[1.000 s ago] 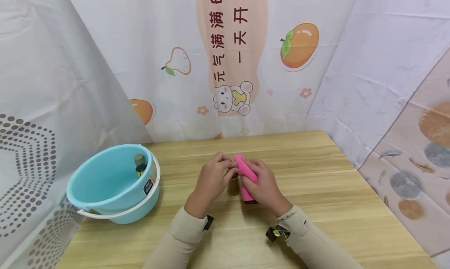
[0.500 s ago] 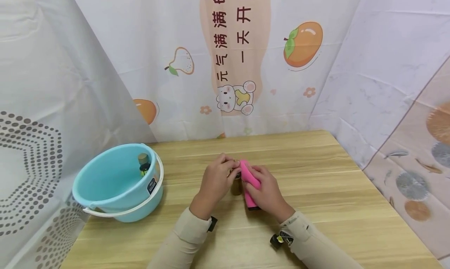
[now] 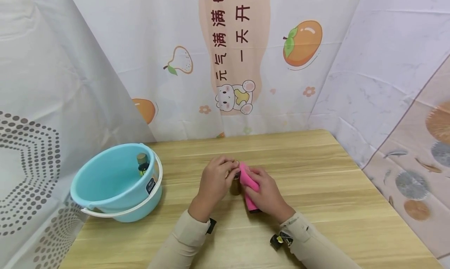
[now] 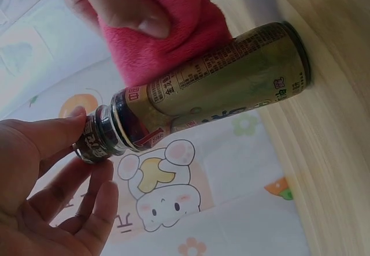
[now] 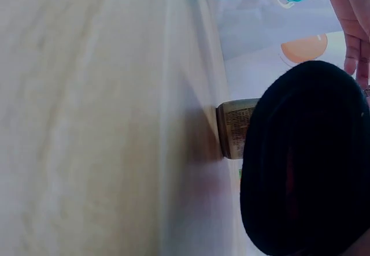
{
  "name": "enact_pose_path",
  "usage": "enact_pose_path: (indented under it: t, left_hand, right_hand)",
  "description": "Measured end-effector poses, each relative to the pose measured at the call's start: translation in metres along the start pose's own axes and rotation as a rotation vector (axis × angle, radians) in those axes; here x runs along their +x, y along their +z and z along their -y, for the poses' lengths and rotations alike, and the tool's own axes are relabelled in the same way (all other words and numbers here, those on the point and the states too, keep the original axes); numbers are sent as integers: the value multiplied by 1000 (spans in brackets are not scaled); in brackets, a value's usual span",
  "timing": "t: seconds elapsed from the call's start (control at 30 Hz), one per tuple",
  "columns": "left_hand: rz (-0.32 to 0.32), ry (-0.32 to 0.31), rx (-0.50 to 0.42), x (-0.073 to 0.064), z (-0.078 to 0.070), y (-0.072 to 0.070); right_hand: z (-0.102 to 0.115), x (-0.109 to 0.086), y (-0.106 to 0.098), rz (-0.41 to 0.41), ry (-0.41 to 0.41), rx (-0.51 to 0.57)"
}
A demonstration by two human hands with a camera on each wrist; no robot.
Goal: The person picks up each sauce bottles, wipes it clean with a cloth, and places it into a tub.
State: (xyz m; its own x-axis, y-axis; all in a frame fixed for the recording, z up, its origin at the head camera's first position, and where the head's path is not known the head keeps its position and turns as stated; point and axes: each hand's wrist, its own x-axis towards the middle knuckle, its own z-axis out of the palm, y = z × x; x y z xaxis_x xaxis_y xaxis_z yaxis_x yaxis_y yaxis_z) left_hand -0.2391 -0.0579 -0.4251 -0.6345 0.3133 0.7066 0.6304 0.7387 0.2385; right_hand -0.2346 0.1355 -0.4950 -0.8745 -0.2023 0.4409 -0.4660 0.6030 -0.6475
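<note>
A slim bottle point(image 4: 225, 77) with an olive-gold printed label stands upright on the table. My left hand point(image 3: 214, 181) pinches its dark cap point(image 4: 95, 143) between thumb and fingers, the other fingers loosely bent. My right hand point(image 3: 267, 190) grips a pink plush cloth item point(image 3: 250, 183), whose fabric lies against the bottle's side in the left wrist view. The pink item's black oval end point(image 5: 312, 152) fills much of the right wrist view and partly hides the bottle there. Its exact kind cannot be told.
To the left stands a light blue bucket point(image 3: 105, 183) with a white handle point(image 3: 123, 212) lowered along its side. Inside is another bottle point(image 3: 142, 163) with a gold-brown cap. Behind the wooden table point(image 3: 334, 206) hangs a printed curtain point(image 3: 140, 65).
My right hand and the pink item have moved down and slightly toward me along the bottle. My left hand stays at the cap. The head view has shifted a little.
</note>
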Motion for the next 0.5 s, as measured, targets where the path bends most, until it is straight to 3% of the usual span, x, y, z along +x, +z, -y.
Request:
enact_pose_path:
  t: [0.5]
  left_hand:
    - [22,-8,-40,-1,0,-1]
  right_hand:
    - [-4,-6,4,79,83,-48]
